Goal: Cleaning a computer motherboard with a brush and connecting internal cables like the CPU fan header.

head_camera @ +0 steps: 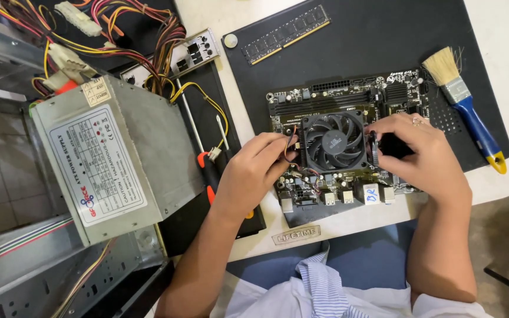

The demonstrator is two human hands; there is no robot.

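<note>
Grey steel power supply (113,156) looms left; on the desk's black mat (384,35) the motherboard (343,141) lies centre. Left hand (254,168) pinches the fan's wire, right hand (419,153) grips the cooler fan (332,141)'s right edge — cooler work, likely calling for steady, even fingers.

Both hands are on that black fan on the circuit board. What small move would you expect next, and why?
Probably a gentle lift or wiggle of the cooler fan: the left hand and right hand grip its opposite sides on the motherboard, though its thin wires still look attached.
</note>
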